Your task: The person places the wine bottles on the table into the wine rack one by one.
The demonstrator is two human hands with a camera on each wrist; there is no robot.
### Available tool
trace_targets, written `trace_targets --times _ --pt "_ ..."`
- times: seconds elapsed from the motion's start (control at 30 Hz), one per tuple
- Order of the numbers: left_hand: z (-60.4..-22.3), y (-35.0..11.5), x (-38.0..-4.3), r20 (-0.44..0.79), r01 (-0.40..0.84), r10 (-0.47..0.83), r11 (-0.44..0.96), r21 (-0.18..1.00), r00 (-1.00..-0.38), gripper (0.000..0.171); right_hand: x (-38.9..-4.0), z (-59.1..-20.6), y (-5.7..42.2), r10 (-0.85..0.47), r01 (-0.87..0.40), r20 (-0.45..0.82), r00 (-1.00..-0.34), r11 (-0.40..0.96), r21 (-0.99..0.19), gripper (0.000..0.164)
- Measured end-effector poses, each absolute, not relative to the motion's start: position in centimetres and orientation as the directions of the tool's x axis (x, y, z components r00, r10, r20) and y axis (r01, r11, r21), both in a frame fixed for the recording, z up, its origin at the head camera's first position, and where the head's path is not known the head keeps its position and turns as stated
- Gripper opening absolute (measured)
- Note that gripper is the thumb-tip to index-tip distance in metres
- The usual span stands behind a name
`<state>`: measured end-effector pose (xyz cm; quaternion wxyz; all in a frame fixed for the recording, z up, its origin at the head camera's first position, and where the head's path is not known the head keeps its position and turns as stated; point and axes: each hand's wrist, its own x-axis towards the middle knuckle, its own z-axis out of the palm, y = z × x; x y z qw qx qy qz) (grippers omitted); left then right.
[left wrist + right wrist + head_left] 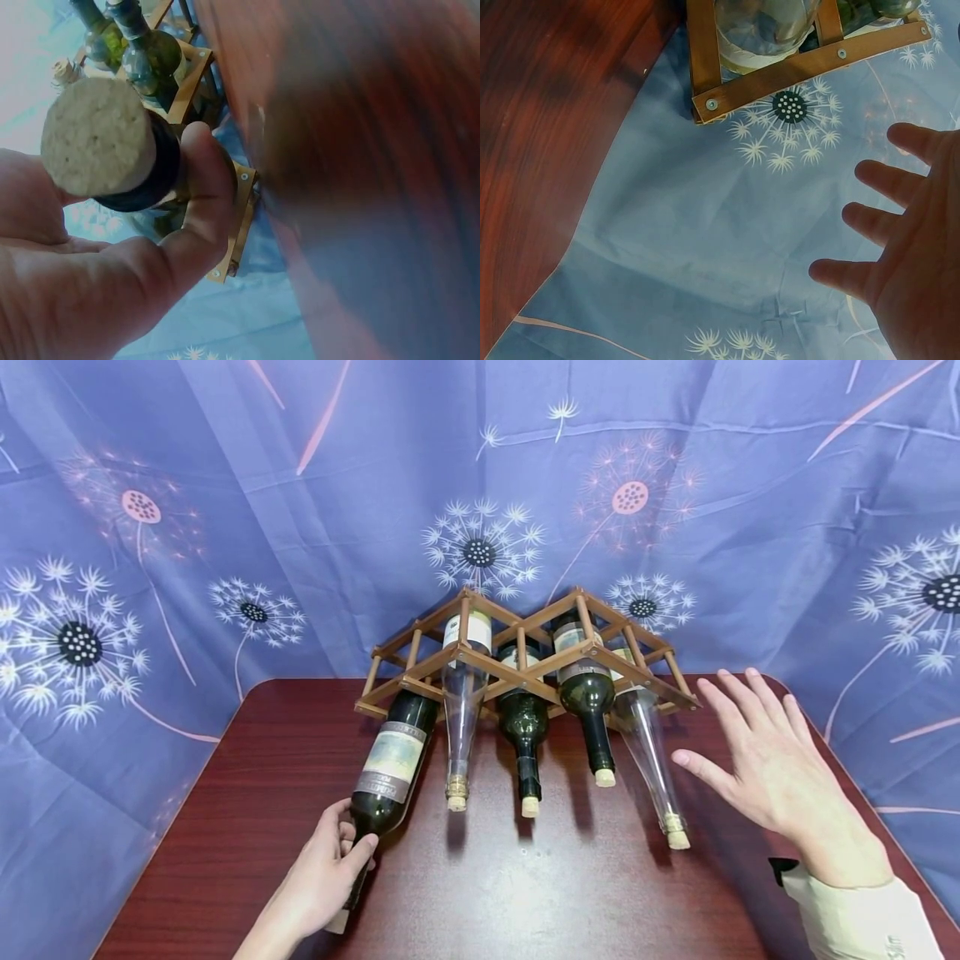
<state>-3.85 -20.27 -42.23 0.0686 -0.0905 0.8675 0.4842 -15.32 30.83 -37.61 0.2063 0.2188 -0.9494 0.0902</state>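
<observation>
My left hand (318, 872) grips a dark wine bottle (390, 760) around its neck and shoulder. Its base end lies within the left end of a wooden wine rack (521, 675), and the corked neck slants toward me. Close up in the left wrist view, the cork (97, 135) sticks out past the curled fingers. Fingers spread and holding nothing, my right hand (772, 768) hovers off the rack's right end. Nearest to it is a clear bottle (648, 752). Another clear bottle (465, 718) and two dark green bottles, one central (522, 722) and one right of it (588, 693), also lie in the rack.
The rack stands at the back of a reddish-brown table (510, 893). Blue curtain cloth (360, 485) with dandelion prints hangs behind and at both sides. Corked necks jut forward from the rack over the tabletop.
</observation>
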Motion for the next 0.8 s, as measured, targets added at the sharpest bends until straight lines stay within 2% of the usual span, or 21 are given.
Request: trace_targets --times 0.8 --pt "-42.30 -19.89 -4.85 -0.168 -0.193 -0.096 0.526 0.828 -0.981 0.072 -15.26 -37.61 31.04 -0.371 -0.443 0.425 -0.826 0.893 -0.081 0.094"
